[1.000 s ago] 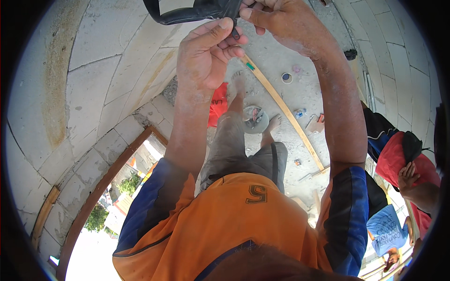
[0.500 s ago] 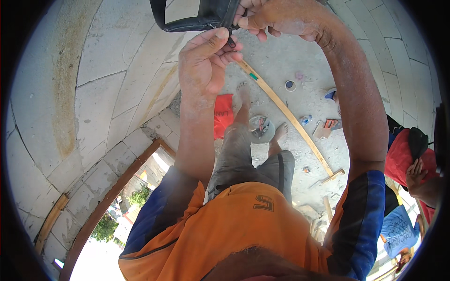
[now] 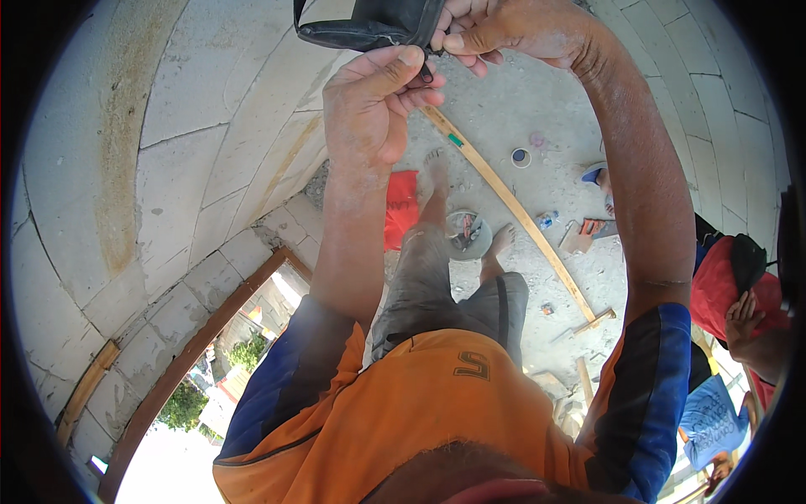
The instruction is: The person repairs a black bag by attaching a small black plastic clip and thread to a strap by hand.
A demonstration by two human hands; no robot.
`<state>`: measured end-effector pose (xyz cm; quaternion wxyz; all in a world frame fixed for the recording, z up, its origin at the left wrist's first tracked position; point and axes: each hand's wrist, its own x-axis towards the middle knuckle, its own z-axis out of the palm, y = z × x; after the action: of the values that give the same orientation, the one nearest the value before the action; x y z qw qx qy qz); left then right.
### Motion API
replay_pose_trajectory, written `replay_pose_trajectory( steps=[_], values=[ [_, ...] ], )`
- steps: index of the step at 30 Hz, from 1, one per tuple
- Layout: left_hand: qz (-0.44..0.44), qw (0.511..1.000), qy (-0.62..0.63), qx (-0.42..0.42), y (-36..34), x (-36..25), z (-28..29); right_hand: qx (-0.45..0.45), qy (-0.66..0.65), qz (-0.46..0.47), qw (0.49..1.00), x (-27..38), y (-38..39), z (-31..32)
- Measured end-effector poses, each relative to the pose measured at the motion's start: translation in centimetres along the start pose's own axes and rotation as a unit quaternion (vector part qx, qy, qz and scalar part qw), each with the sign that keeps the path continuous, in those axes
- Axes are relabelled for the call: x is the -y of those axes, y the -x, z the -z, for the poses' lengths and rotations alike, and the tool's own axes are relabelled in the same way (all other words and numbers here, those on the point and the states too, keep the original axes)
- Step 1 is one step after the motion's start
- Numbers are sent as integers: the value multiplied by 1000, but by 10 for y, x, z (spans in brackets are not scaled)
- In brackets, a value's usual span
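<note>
Fingers (image 3: pixel 410 55), two hands (image 3: pixel 363 105), on one bag (image 3: pixel 388 22)

Left hand (image 3: pixel 365 105) pinches the lower corner of a black bag (image 3: pixel 388 18) between thumb and fingers, and the right hand (image 3: pixel 529 29) grips its side edge; from my remote post, I see the bag cut off by the top edge. Below, bare feet (image 3: pixel 502 240) flank a bucket (image 3: pixel 468 254) of tools on a dusty floor (image 3: pixel 554 109). A red bag (image 3: pixel 401 210) lies beside the left leg (image 3: pixel 416 273); a long plank (image 3: pixel 510 208) slants past the right foot. Farther right lie a plastic bottle (image 3: pixel 547 220) and an orange-handled tool (image 3: pixel 596 228). A co-worker in red (image 3: pixel 718 281) and a person in blue (image 3: pixel 714 420) appear at right.
</note>
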<state>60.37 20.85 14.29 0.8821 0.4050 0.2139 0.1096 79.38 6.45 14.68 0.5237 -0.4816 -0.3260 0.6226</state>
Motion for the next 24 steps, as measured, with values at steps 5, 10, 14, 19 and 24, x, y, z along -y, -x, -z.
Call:
replay_pose_trajectory(
  steps=[5,10,14,19,24],
  values=[
    [-33,998,-50,-5,1,-4,-7,9,-46,19,999,1,0,-2],
    [-18,993,-115,-5,-3,-15,-10,-71,-33,-11,997,12,3,-12],
    [-2,996,-91,17,-12,-20,-14,-78,-10,-30,996,26,2,-7],
    [17,998,-49,25,-27,-23,-16,-80,-21,-58,995,36,-4,4],
    [35,999,-17,22,-32,-21,-16,-83,1,-71,994,37,-3,9]
  ],
)
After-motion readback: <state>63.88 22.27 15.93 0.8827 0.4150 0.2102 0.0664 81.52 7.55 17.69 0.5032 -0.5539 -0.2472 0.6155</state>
